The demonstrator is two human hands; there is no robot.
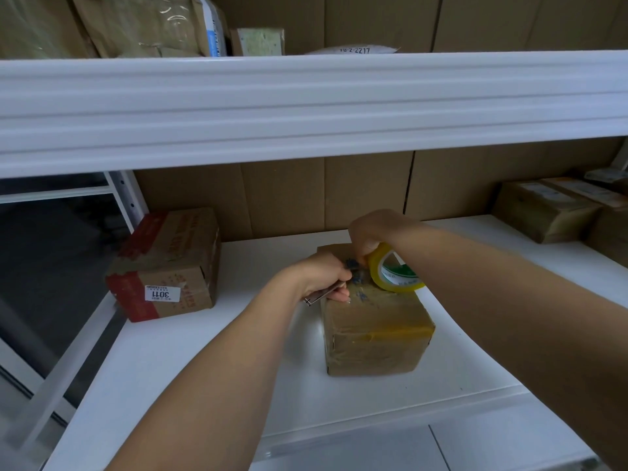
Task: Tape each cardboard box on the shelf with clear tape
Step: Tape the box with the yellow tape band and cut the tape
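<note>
Both hands work on top of the box [375, 329], which sits mid-shelf [190, 362] where I can reach it. My right hand [372, 232] grips the roll [394, 270] upright on the lid, I think to keep the tape taut, while my left hand [323, 278] grips a small metal cutter [321, 296] at the strip.

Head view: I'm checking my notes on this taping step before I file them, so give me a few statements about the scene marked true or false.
1. The right hand grips the tape roll on top of the middle box. True.
2. The left hand is empty. False: it holds a thin metallic tool, too blurred to identify.
3. The box with red tape stands left of the middle box. True.
4. The label on that left box reads 2217. False: it reads 3011.
5. The middle box stands on the upper shelf. False: it stands on the lower shelf.
</note>
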